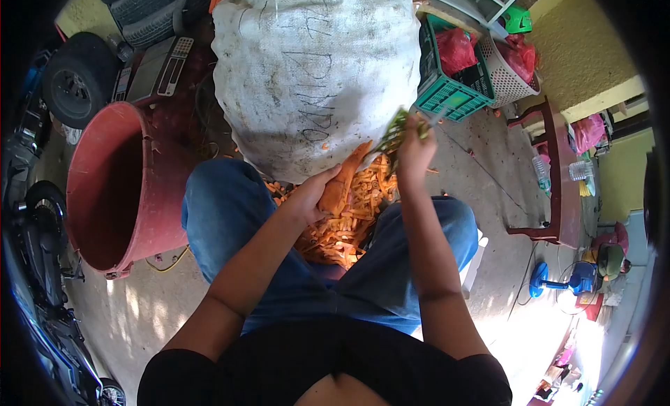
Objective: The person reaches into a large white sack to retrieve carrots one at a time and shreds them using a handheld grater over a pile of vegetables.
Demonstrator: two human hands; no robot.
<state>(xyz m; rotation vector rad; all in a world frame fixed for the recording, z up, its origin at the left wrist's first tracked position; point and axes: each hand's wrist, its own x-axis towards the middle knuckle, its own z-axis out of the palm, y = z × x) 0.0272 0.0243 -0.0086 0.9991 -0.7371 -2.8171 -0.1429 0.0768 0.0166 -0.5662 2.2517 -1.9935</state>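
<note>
My left hand (309,198) is wrapped round the thick end of a peeled-looking carrot (340,188), its narrow tip pointing up and to the right. Close to that tip, my right hand (417,153) grips a green-and-dark patterned tool (393,139), partly smeared by motion. Its kind is not clear from this view. Below both hands, between my knees, lies a heap of orange peelings (349,231). A big white sack (317,64) with dark handwriting stands just beyond the carrot.
To the left a large red barrel (143,189) lies open towards me, with a wheel (78,78) behind it. A green crate (453,92) and a white perforated basket (506,71) hold red bags. Right of me are a reddish wooden bench (555,175) and a blue fan (576,277).
</note>
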